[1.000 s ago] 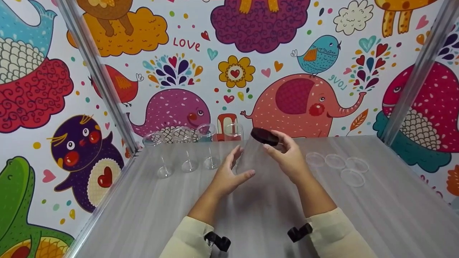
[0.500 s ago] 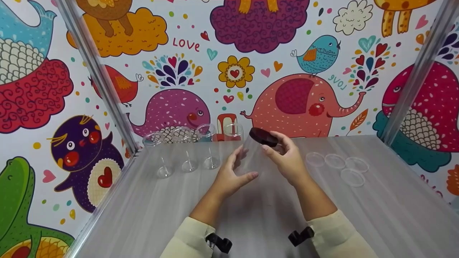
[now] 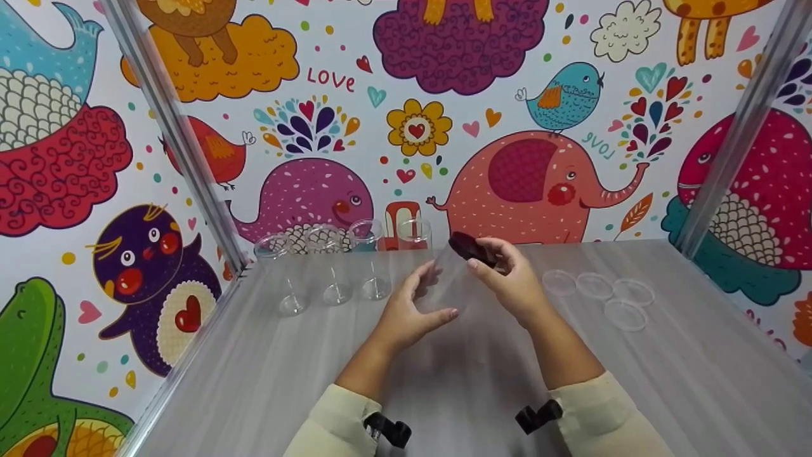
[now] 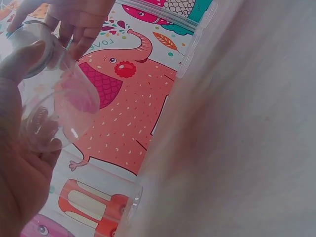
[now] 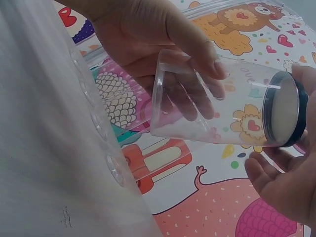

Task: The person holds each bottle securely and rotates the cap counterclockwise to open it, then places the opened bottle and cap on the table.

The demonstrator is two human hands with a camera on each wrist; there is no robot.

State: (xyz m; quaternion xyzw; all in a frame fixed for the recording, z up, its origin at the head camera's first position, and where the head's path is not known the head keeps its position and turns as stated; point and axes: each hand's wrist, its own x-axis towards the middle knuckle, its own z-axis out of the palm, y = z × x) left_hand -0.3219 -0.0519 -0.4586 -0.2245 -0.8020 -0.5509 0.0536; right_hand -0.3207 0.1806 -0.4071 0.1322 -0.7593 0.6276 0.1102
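Note:
A clear plastic cup (image 5: pixel 210 131) with a black cap-like end (image 3: pixel 472 249) is held tilted above the table, black end up and to the right. My right hand (image 3: pixel 512 282) grips that black end between thumb and fingers. Around the clear body, towards the wider end, my left hand (image 3: pixel 406 311) curls with its thumb in front and fingers behind. Through the transparent wall, the left fingers show in the right wrist view. The left wrist view shows the clear cup (image 4: pixel 81 98) between both hands. In the head view its clear body is faint.
Several clear cups (image 3: pixel 374 289) stand in a row at the back left of the grey table (image 3: pixel 254 381). Several clear round lids (image 3: pixel 625 315) lie to the right of my right hand. Behind the table rises a patterned wall (image 3: pixel 415 127), with metal posts (image 3: pixel 736 139) at the corners.
My left hand has shifted slightly right, its thumb closer in along the cup. The black end has dipped and moved a little right with my right hand. Cups and lids on the table stay put.

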